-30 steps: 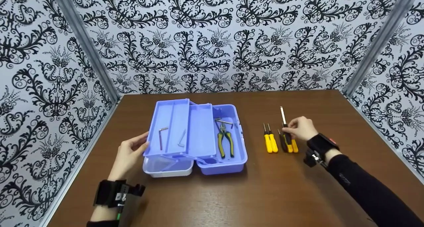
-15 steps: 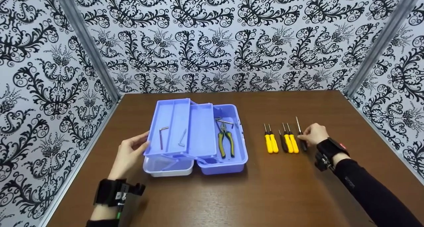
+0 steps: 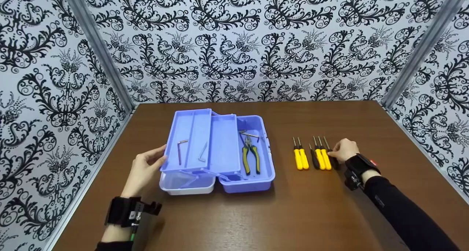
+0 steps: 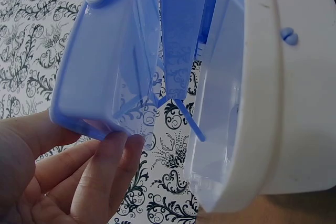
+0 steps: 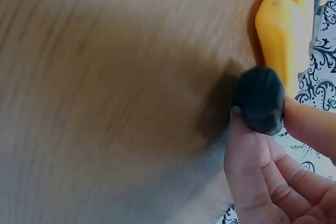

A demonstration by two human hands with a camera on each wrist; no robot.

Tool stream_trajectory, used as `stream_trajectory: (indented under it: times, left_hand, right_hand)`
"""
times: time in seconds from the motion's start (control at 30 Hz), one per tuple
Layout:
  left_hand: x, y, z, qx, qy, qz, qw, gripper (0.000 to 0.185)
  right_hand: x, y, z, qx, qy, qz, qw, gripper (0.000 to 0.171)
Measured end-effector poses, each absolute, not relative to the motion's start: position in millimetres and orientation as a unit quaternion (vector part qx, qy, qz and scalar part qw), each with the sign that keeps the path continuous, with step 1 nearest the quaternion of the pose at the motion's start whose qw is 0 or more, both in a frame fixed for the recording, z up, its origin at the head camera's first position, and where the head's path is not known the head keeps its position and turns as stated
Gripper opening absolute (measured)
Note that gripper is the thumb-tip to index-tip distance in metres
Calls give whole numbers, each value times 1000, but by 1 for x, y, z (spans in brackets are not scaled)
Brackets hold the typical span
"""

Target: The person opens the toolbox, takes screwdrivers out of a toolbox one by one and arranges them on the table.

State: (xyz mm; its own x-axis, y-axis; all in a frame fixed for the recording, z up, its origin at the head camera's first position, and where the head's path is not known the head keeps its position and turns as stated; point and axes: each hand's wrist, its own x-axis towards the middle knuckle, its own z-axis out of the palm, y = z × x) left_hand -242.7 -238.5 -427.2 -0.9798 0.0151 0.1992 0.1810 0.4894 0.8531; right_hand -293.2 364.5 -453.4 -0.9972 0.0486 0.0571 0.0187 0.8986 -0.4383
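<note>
- Step in hand, as judged: a black-handled screwdriver (image 3: 331,156) is being laid down at the right end of a row of screwdrivers on the table (image 3: 293,214); the set-down looks nearly complete, but the tool is not released.
- Right hand (image 3: 344,150): thumb and fingers pinch the black handle. The right wrist view shows the handle's butt end (image 5: 260,99) caught between the thumb and a fingertip, with a yellow handle (image 5: 280,38) just beside it. That view is blurred, so I cannot tell whether the handle touches the wood.
- Row: two yellow screwdrivers (image 3: 300,156) lie as a pair on the left; next a small dark one (image 3: 313,158); then another yellow pair (image 3: 322,156); then the held tool. All lie parallel, tips pointing away from the person.
- Left hand (image 3: 141,170): fingers straight and close together, resting against the left edge of the raised tray of the blue toolbox (image 3: 216,152). The left wrist view confirms fingertips (image 4: 113,153) under the tray's rim; nothing is gripped.
- Toolbox contents: two hex keys (image 3: 181,150) in the tray, pliers (image 3: 250,156) with yellow-and-black grips in the lower compartment.
- Next move, as judged: it calls for opening the pinch without rolling the handle, so that the tool stays in line with its neighbours; the left hand need only keep the tray steady.
</note>
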Motion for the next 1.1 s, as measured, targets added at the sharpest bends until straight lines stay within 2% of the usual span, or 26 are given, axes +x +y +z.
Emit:
stream_trajectory:
  times: [0.63,0.83,1.1]
  left_hand:
    - [-242,-240,-426,-64,-854,-511,77,39]
    - [-243,-240,-426,-60,-857,-506,79,38]
    - [-243,-240,-427,-68,-857,-504,83,38]
  right_hand:
    - [-295,356,-447,-16,-985,169,-14,30]
    - [-296,341,-447,-25,-993,110,31,34]
    - [-290,310,-444,6,-996,53,72,61]
